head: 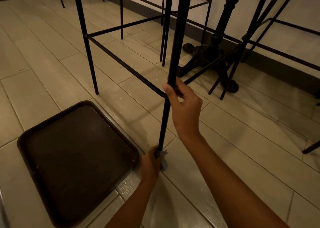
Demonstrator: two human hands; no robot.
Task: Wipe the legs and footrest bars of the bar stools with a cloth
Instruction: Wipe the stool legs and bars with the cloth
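Two hands on one leg [164, 123]. Left hand [150, 162] is down at its foot, fingers curled round the cloth [163, 158] wrapped on the leg, right at the floor. Right hand [183, 103] grips the same leg higher up, at the bar [124, 64] joint. The leg runs near upright, so I'd guess the wipe goes up toward the right hand. The tray [78, 158] edge sits just beside the left hand, with open floor to the right.

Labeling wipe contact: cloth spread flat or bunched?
Bunched: cloth wadded in the left hand at the foot of the stool leg.
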